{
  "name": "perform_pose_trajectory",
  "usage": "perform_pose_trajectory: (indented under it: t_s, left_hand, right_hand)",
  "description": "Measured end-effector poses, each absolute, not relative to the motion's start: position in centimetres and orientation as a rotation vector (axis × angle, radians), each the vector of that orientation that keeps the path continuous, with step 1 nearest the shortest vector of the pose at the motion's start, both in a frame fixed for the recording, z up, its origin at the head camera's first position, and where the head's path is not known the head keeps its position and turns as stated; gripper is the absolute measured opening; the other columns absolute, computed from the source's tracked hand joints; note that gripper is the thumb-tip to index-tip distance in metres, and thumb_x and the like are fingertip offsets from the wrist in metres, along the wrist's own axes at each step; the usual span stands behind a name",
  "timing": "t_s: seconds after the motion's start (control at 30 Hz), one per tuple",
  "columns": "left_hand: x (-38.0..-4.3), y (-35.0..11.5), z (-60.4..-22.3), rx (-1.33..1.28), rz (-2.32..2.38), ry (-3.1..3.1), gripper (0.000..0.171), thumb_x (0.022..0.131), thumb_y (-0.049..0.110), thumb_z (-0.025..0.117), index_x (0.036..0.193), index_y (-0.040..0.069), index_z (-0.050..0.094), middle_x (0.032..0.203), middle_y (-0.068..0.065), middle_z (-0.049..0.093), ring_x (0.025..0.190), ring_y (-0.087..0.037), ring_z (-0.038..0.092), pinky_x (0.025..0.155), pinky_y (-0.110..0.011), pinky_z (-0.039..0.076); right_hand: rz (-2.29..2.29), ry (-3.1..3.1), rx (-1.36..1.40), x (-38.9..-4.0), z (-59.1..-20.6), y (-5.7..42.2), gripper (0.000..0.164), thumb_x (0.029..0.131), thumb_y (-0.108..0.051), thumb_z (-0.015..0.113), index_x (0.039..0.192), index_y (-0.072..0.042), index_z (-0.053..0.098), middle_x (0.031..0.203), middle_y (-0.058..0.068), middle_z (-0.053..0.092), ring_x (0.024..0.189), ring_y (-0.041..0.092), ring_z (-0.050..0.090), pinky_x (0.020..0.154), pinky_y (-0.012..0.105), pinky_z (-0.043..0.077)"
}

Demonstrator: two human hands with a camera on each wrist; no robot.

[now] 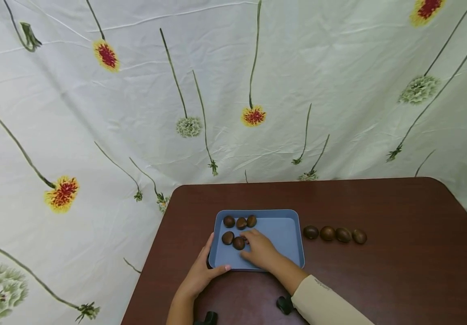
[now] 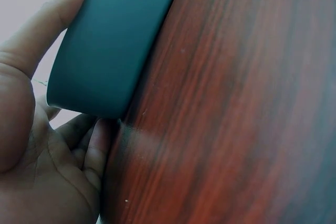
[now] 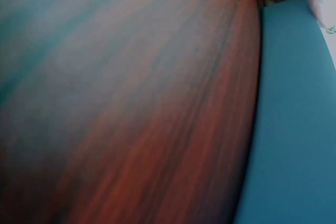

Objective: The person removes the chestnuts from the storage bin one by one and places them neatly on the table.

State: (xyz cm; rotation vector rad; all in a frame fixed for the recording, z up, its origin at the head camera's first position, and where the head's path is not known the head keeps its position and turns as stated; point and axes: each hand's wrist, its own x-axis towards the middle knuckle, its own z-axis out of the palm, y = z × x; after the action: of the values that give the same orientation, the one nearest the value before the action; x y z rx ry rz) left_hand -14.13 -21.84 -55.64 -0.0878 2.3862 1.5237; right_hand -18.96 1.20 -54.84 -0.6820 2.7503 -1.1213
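Observation:
A shallow blue tray (image 1: 282, 234) lies on the table with several brown, chestnut-like nuts inside. Three nuts, including the left one (image 1: 229, 221), line its back part; two more, one of them (image 1: 227, 238) at the left, sit in front. My left hand (image 1: 201, 273) grips the tray's front left corner, its thumb on the front rim and fingers along the side. In the left wrist view, fingertips curl beneath the dark tray wall (image 2: 105, 51). Over the tray, my right hand (image 1: 263, 250) has thumb and fingers about a chestnut (image 1: 239, 243), partly covering the space beside it.
To the tray's right, a row of several more chestnuts, one of them (image 1: 327, 233), stands on the brown table (image 1: 400, 271). A flowered white cloth (image 1: 298, 67) hangs behind the table. Small black devices, one (image 1: 284, 305) by the right sleeve, sit near both wrists.

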Motion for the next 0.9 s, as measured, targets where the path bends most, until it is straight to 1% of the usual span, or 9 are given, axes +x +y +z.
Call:
perform_pose_trajectory:
  t_s: [0.1,0.23,0.4,0.47,0.63,0.8,0.9]
  left_hand:
    - [-14.1,-21.8,-55.7,-0.088,1.532,2.375,0.114,0.081,0.039,0.086,0.163,0.038,0.006,0.168,-0.015,0.015,0.143,-0.044,0.036,0.107,-0.063,0.036]
    - [-14.1,-21.7,-55.7,-0.089,1.536,2.373,0.114,0.081,0.039,0.086,0.163,0.039,0.006,0.168,-0.014,0.014,0.144,-0.044,0.035,0.107,-0.062,0.035]
    - [-14.1,-21.8,-55.7,-0.096,1.532,2.380,0.115,0.080,0.038,0.086,0.163,0.039,0.006,0.169,-0.015,0.014,0.146,-0.045,0.032,0.109,-0.065,0.032]
    - [-14.1,-21.8,-55.6,-0.101,1.528,2.383,0.115,0.080,0.038,0.086,0.163,0.039,0.006,0.168,-0.015,0.015,0.145,-0.045,0.033,0.109,-0.065,0.032]
    - [-14.1,-21.8,-55.5,-0.098,1.525,2.378,0.114,0.081,0.039,0.086,0.163,0.039,0.006,0.168,-0.015,0.015,0.142,-0.043,0.037,0.107,-0.062,0.035]
    - [-14.1,-21.8,-55.5,-0.095,1.527,2.376,0.114,0.081,0.039,0.086,0.163,0.040,0.006,0.168,-0.015,0.015,0.143,-0.043,0.036,0.107,-0.063,0.035]
    - [-14.0,-21.7,-55.5,-0.090,1.526,2.382,0.114,0.081,0.039,0.086,0.163,0.039,0.007,0.168,-0.016,0.015,0.143,-0.044,0.036,0.107,-0.064,0.035]
  right_hand:
    - [-1.067,2.782,-0.692,-19.0,-54.9,0.9,0.048,0.088,-0.022,0.080,0.129,-0.004,0.064,0.117,0.008,0.062,0.102,0.021,0.064,0.089,0.039,0.052]
    - [-1.037,2.803,-0.676,-19.1,-55.0,0.6,0.047,0.087,-0.025,0.080,0.128,-0.007,0.065,0.115,0.007,0.061,0.100,0.021,0.063,0.088,0.039,0.052]
    - [-0.962,2.858,-0.680,-19.1,-55.1,0.1,0.041,0.087,-0.031,0.081,0.121,-0.012,0.068,0.111,0.005,0.060,0.100,0.023,0.062,0.088,0.041,0.051]
    - [-0.947,2.865,-0.674,-19.0,-55.0,0.0,0.039,0.087,-0.032,0.081,0.119,-0.014,0.069,0.112,0.005,0.060,0.103,0.024,0.063,0.089,0.041,0.052]
    - [-0.963,2.854,-0.656,-18.8,-54.8,0.0,0.037,0.086,-0.028,0.082,0.119,-0.016,0.069,0.113,0.004,0.060,0.107,0.025,0.063,0.091,0.043,0.051]
    - [-0.976,2.853,-0.663,-18.6,-54.7,0.1,0.035,0.086,-0.025,0.082,0.117,-0.014,0.070,0.114,0.004,0.061,0.110,0.026,0.062,0.094,0.043,0.051]
    - [-0.971,2.861,-0.669,-18.5,-54.8,0.2,0.036,0.085,-0.025,0.082,0.117,-0.013,0.070,0.114,0.005,0.061,0.109,0.025,0.062,0.093,0.043,0.051]
